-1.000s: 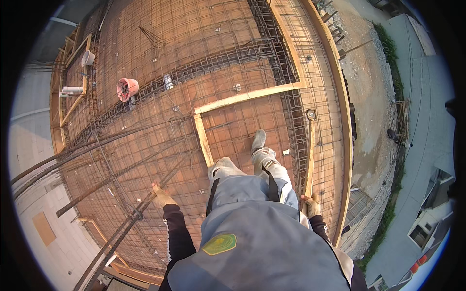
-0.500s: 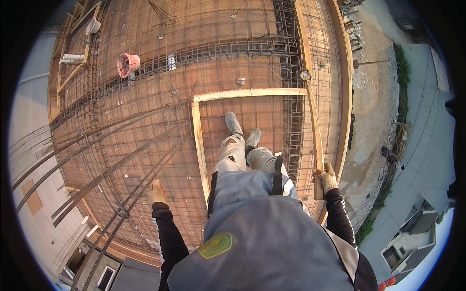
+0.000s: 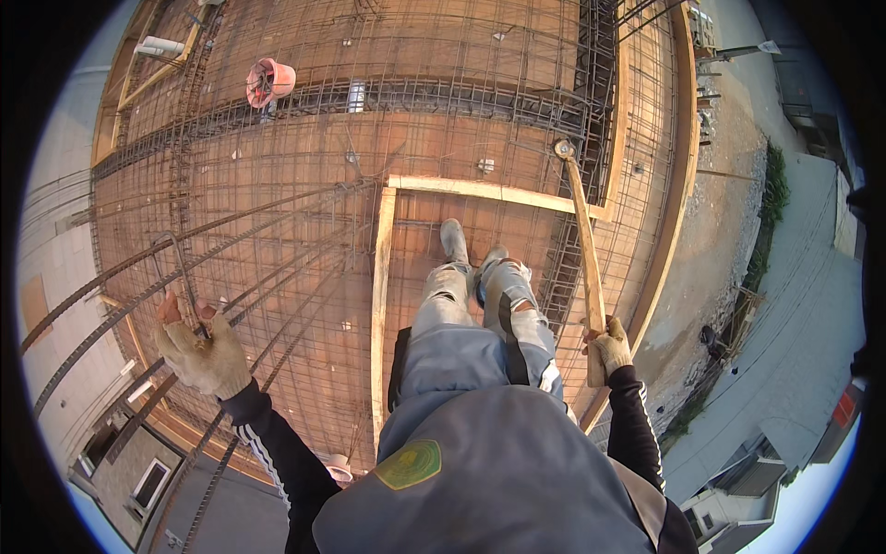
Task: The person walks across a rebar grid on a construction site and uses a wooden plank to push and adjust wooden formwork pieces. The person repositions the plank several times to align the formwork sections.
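Observation:
My left hand (image 3: 197, 353), in a pale work glove with bare fingertips, reaches among the rebar rods at the left. Its fingers are apart, next to a bent thin bar (image 3: 180, 268); whether they touch it I cannot tell. My right hand (image 3: 610, 349), gloved the same way, is closed round the near end of a long wooden-handled tool (image 3: 585, 231). The tool's round head (image 3: 563, 149) points away from me, beyond the corner of a timber frame (image 3: 498, 192). Several thick rebar rods (image 3: 120, 319) slant up toward the near left.
Rebar mesh covers the plywood deck (image 3: 443, 143) around my boots (image 3: 453, 242). A pink bucket (image 3: 270, 83) stands at the far left. Caged bars (image 3: 572, 245) run along the right, inside the deck's timber edge (image 3: 681, 217). Beyond it lies lower ground (image 3: 706, 222).
My left hand has moved outward and forward to the bent bar, fingers spreading. My right hand keeps its grip; the tool's head has swung left of the timber frame's right corner.

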`<state>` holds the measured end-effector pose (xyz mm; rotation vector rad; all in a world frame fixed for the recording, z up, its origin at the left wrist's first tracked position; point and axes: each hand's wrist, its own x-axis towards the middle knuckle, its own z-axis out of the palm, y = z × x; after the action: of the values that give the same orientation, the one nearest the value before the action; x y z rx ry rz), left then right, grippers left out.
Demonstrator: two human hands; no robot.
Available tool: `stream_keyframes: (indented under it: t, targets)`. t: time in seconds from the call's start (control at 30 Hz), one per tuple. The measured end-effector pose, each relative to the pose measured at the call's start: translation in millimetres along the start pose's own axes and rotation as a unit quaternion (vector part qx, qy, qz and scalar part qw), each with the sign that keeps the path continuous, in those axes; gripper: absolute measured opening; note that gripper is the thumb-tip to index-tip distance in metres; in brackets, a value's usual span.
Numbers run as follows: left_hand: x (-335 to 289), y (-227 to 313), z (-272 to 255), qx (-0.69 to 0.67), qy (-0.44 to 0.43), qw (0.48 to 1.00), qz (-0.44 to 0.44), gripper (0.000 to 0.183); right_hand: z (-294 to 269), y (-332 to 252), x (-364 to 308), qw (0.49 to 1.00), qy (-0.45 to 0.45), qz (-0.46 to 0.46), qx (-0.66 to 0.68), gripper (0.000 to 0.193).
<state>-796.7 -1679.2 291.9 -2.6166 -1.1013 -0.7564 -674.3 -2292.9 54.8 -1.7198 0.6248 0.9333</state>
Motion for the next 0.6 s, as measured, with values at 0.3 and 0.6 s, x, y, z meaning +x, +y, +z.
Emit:
stream_keyframes:
  t: [0.3, 0.6]
  targets:
    - [8, 0, 44, 0.006, -0.097, 0.992, -0.084, 0.057, 35, -75, 97, 0.989, -0.089, -0.001, -0.117, 0.048]
    - [6, -23, 64, 0.067, -0.153, 0.957, -0.236, 0.060, 104, -130, 279, 0.946, -0.174, -0.029, -0.273, 0.051]
